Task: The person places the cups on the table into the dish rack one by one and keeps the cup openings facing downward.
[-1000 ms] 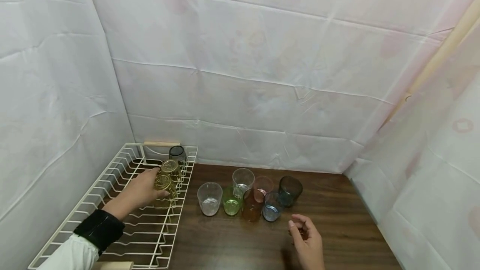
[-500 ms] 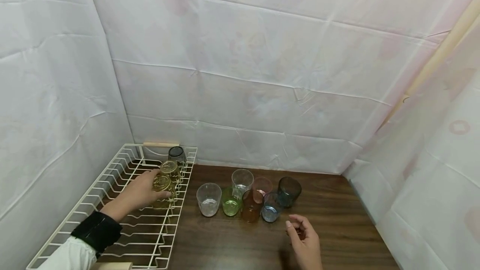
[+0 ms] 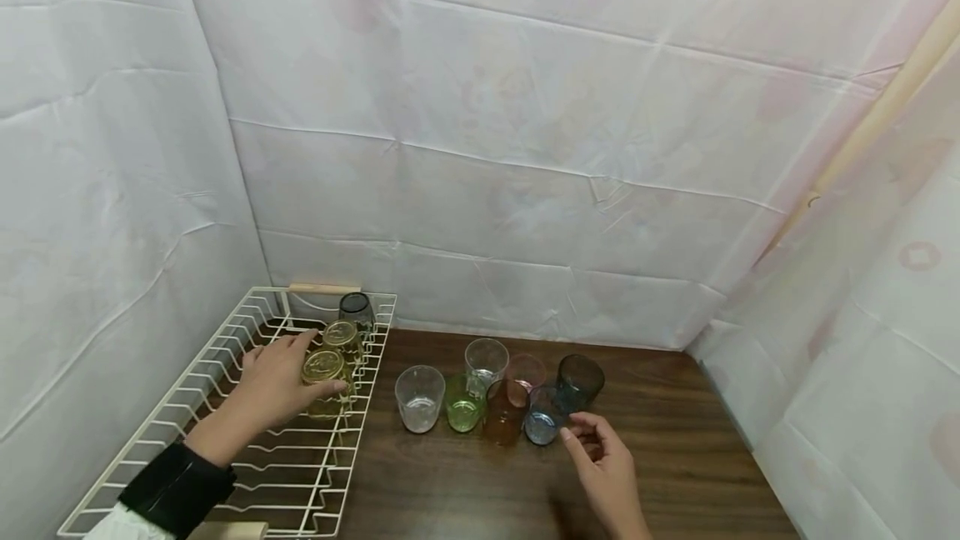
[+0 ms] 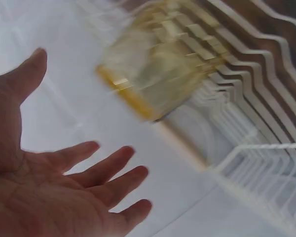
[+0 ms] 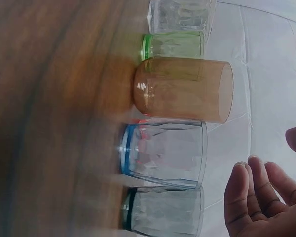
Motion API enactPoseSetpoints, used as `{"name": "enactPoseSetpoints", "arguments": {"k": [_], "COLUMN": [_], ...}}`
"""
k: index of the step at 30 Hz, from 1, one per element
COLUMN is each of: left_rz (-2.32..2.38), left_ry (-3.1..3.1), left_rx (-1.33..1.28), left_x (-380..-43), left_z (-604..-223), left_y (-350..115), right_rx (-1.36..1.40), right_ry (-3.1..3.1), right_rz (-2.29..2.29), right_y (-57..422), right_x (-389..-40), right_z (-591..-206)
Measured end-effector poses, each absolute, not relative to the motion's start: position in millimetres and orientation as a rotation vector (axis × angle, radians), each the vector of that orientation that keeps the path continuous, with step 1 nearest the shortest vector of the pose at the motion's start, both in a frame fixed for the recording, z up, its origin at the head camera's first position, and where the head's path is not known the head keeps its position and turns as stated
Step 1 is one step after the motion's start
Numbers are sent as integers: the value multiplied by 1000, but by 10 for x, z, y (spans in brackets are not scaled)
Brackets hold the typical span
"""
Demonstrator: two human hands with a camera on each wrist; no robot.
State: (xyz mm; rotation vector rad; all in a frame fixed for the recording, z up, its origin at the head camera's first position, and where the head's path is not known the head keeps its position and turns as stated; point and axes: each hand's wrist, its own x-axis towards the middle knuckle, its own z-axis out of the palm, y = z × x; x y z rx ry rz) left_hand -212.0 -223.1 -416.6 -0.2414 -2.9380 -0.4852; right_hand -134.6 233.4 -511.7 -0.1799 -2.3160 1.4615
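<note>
In the head view my left hand (image 3: 270, 386) is spread around the nearer of two upside-down yellow glasses (image 3: 326, 369) on the white wire rack (image 4: 271, 146). The left wrist view shows that palm and its fingers extended, apart from the blurred yellow glass (image 4: 158, 69). The second yellow glass (image 3: 343, 337) stands just behind. Over the table, my right hand (image 3: 604, 467) has loosely bent fingers beside a small blue glass (image 3: 542, 427). In the right wrist view a gap separates those fingers from the blue glass (image 5: 165, 153), and nothing is held.
An upside-down dark glass (image 3: 356, 307) sits at the rack's far corner. Upright on the wooden table (image 3: 450, 494) stand two clear glasses (image 3: 419, 398), a green glass (image 3: 463, 413), an amber tumbler (image 3: 503, 423), a pink glass (image 3: 527, 367) and a dark glass (image 3: 580, 382). White cloth surrounds the table.
My left fingers have come off the nearer yellow glass and spread, the hand drawing slightly left. My right hand has moved forward and left, closer to the blue glass.
</note>
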Motion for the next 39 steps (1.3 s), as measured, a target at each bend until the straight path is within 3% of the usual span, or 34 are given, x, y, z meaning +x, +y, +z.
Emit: {"name": "enactPoseSetpoints", "arguments": {"k": [7, 17, 28, 39], "left_rz": [-465, -603, -699, -789], "left_ry": [-2818, -2708, -2739, -2738], "left_rx": [-318, -387, -359, -346], "left_x": [-1713, -1306, -1204, -1160], "left_z": [-3919, -3953, -4087, -4197], "left_y": [-2039, -1690, -1495, -1396], "right_rx": [-125, 39, 329, 351], "right_ry": [-2357, -2552, -2875, -2895], "right_rz": [1476, 1336, 895, 621], "right_y": [2253, 2060, 1785, 1683], "right_x": [-1479, -1687, -1854, -2002], "right_z": [-5064, -4942, -4909, -5018]}}
